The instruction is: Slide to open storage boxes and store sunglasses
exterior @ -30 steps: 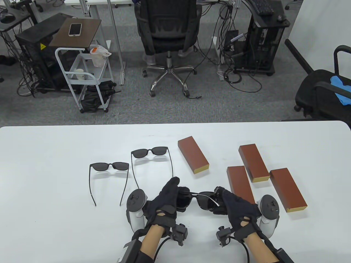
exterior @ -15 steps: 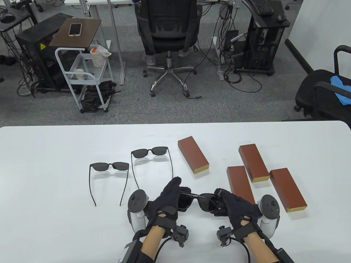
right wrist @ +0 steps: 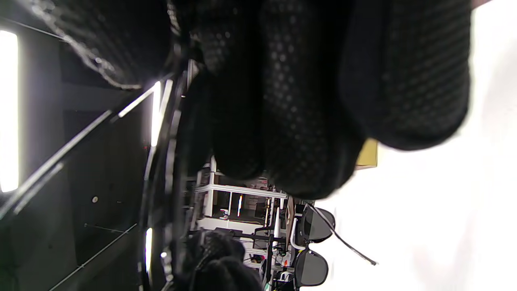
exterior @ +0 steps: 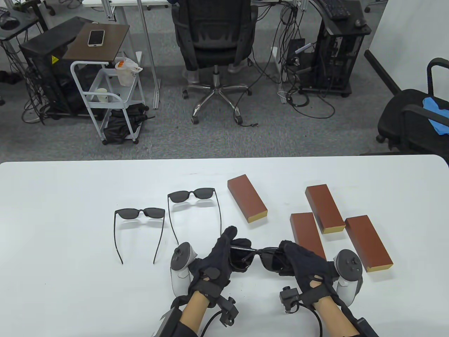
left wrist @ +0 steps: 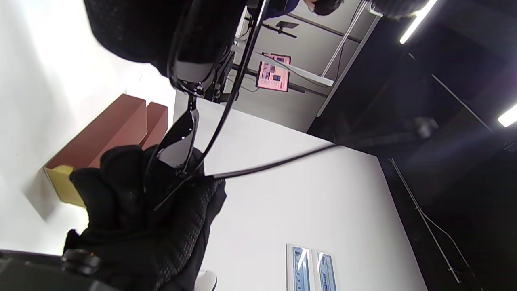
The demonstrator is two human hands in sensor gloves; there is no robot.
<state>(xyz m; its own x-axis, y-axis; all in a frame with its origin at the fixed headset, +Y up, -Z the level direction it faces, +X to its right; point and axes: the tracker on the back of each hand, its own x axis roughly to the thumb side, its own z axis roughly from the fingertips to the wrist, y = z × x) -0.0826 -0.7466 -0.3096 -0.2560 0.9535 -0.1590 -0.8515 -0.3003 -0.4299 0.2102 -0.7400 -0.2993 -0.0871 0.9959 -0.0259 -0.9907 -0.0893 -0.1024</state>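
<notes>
Held sunglasses [exterior: 257, 258]: above counter [exterior: 70, 217] near edge, left grip [exterior: 219, 259] and right grip [exterior: 301, 263] each curled round one end | spare sunglasses [exterior: 140, 213], [exterior: 192, 195]: open, left-centre | four brown storage boxes [exterior: 247, 198]: closed, right.

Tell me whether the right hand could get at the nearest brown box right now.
Probably not yet: the nearest brown box lies just beyond the right hand with nothing between, but that hand, with the left hand, grips the sunglasses.
</notes>
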